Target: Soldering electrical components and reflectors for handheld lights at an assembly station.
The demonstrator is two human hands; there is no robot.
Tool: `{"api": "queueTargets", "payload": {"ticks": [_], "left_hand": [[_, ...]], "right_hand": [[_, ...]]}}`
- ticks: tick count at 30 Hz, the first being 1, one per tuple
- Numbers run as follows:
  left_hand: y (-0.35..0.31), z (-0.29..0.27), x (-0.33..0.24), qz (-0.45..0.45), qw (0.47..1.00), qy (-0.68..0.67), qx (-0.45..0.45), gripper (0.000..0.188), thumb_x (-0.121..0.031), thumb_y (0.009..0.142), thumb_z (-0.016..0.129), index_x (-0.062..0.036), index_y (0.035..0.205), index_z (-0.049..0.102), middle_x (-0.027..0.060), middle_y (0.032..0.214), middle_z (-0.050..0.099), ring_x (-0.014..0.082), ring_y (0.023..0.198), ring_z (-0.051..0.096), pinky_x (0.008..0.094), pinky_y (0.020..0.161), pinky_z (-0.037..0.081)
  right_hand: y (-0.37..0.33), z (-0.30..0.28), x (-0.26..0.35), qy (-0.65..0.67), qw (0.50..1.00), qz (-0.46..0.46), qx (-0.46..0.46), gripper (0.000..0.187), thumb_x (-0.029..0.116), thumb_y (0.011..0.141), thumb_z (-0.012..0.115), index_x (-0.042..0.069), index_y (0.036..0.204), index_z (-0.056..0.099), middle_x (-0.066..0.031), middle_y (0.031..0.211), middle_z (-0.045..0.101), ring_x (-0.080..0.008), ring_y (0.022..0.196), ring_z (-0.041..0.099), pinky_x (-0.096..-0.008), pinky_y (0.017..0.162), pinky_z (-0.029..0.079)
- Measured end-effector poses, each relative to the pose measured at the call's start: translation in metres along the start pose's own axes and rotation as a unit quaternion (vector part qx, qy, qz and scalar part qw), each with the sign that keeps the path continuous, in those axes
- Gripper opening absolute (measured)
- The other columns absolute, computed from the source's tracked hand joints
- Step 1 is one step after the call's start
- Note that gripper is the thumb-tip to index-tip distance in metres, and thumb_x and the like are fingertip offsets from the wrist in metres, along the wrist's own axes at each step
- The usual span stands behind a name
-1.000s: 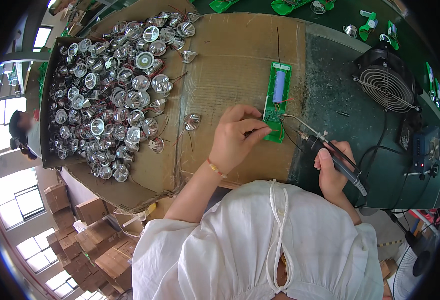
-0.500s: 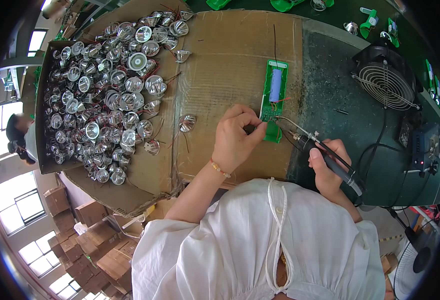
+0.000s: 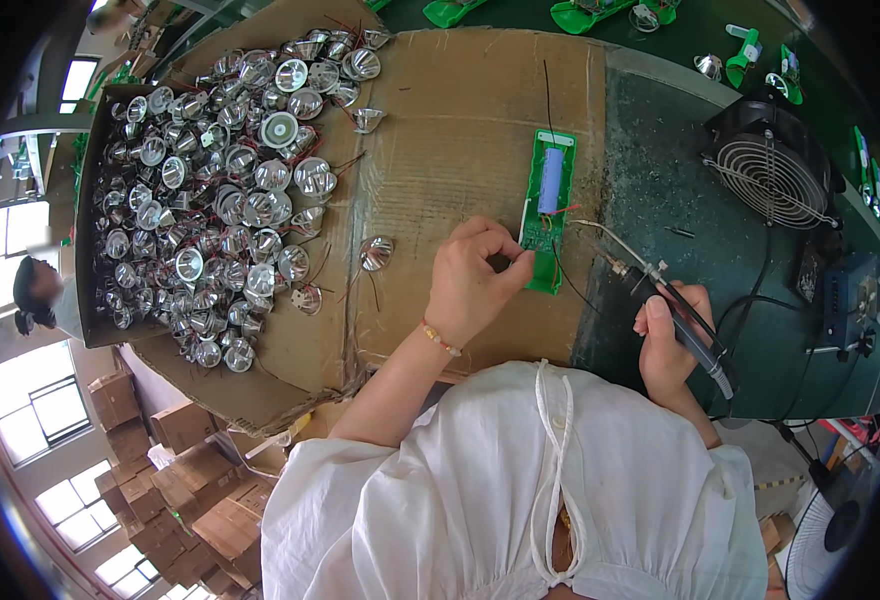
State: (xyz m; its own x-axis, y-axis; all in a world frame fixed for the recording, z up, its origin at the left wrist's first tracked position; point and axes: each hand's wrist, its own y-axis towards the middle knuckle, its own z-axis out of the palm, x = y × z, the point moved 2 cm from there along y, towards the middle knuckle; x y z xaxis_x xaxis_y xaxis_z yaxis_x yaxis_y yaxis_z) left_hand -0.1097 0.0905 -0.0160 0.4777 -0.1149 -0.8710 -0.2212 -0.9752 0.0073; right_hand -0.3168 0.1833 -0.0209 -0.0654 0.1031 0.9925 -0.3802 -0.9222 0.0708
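A narrow green plastic housing (image 3: pixel 544 280) lies upright in the picture on the cardboard, holding a purple cylindrical battery (image 3: pixel 552 180) and a small green circuit board (image 3: pixel 538 238). Thumb and fingers of my left hand (image 3: pixel 480 270) are pinched together at the housing's near left edge; the fingertips partly cover it. My right hand (image 3: pixel 672 335) is wrapped round a soldering iron (image 3: pixel 690 343) with a thin metal tube along it. Its tip is just right of the board, apart from it. A dark wire (image 3: pixel 572 282) curves from the board toward the right.
Many silver reflector cups (image 3: pixel 230 205) with wires fill a cardboard box at left; one reflector (image 3: pixel 376 252) lies alone beside my left hand. A fan with a wire grille (image 3: pixel 770 178) and a blue control box (image 3: pixel 848 300) stand at right. Green housings (image 3: pixel 745 57) line the far edge.
The soldering iron's tip has drawn away from the board to the right, with my right hand shifting slightly right. My left hand keeps its pinch at the housing. The view has shifted a little.
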Motion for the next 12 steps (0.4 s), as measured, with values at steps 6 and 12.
{"api": "queueTargets", "payload": {"ticks": [6, 12], "left_hand": [[0.003, -0.013, 0.002, -0.077, 0.988, 0.058, 0.123, 0.014, -0.017, 0.072, 0.066, -0.0025, 0.072, 0.066, 0.0101, 0.062, 0.063, 0.0189, 0.055, 0.063, 0.0277, 0.053, 0.049], [0.075, -0.023, -0.013, -0.023, 0.984, 0.158, 0.074, 0.015, -0.016, 0.073, 0.062, -0.0015, 0.072, 0.066, 0.0126, 0.060, 0.063, 0.0216, 0.054, 0.064, 0.0311, 0.054, 0.050]], "right_hand": [[0.012, -0.013, -0.007, -0.016, 0.999, 0.000, -0.047, 0.015, 0.006, 0.081, 0.060, -0.001, 0.087, 0.048, -0.0065, 0.066, 0.053, -0.0086, 0.053, 0.050, -0.0217, 0.051, 0.042], [0.019, -0.017, -0.017, -0.063, 0.997, -0.012, -0.052, 0.015, 0.011, 0.084, 0.058, 0.000, 0.087, 0.048, -0.0075, 0.065, 0.053, -0.0097, 0.050, 0.050, -0.0213, 0.048, 0.042]]}}
